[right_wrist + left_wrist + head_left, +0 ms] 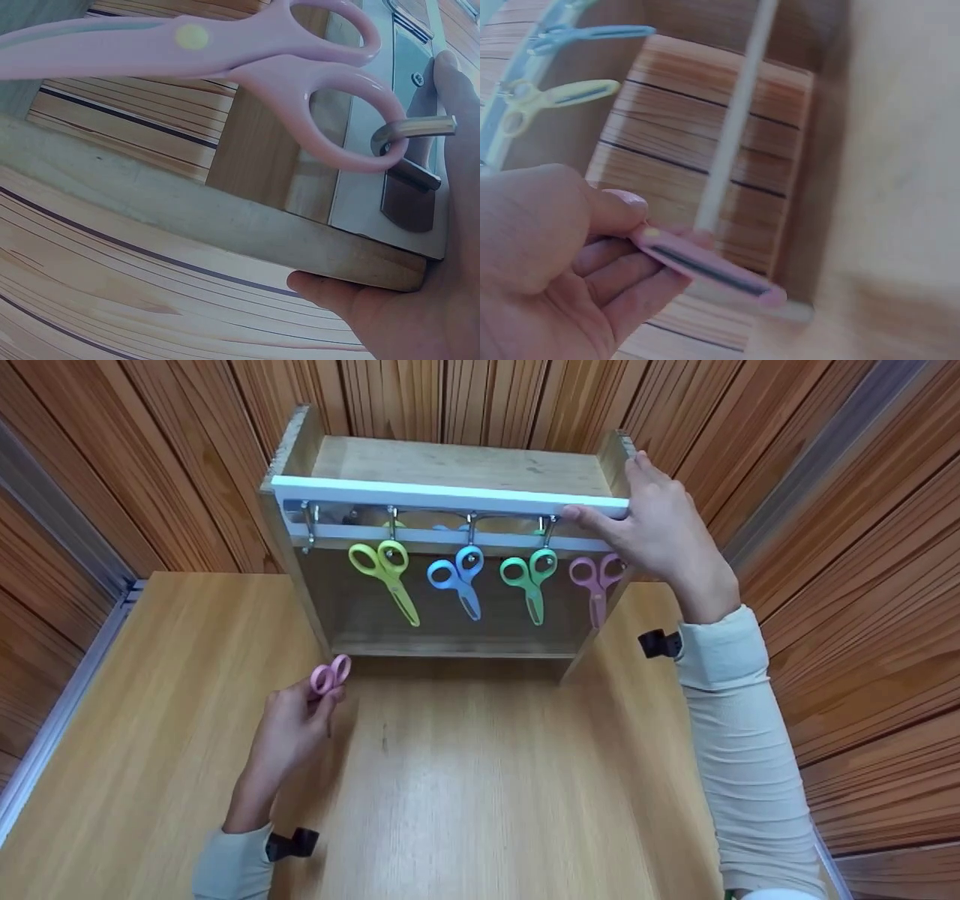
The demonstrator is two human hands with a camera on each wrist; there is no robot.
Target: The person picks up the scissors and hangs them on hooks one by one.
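My left hand (pixel 289 727) pinches small pink scissors (pixel 330 675), their handle rings upward in the head view. In the left wrist view the blade end of these scissors (pixel 712 266) points away from the palm. My right hand (pixel 664 521) grips the upper right corner of a wooden rack (pixel 457 465), thumb on its white front strip. From hooks on the strip hang yellow scissors (pixel 390 577), blue scissors (pixel 461 577), green scissors (pixel 530 581) and another pink pair of scissors (pixel 247 56), close to the right hand. At the strip's left end is a bare metal hook (pixel 307 525).
The rack stands at the back of a light wooden table (pixel 480 795). Behind it and along both sides rise wood-plank panels (pixel 862 675). A small black camera mount (pixel 292 844) sits on the left wrist, another black mount (pixel 660 643) on the right.
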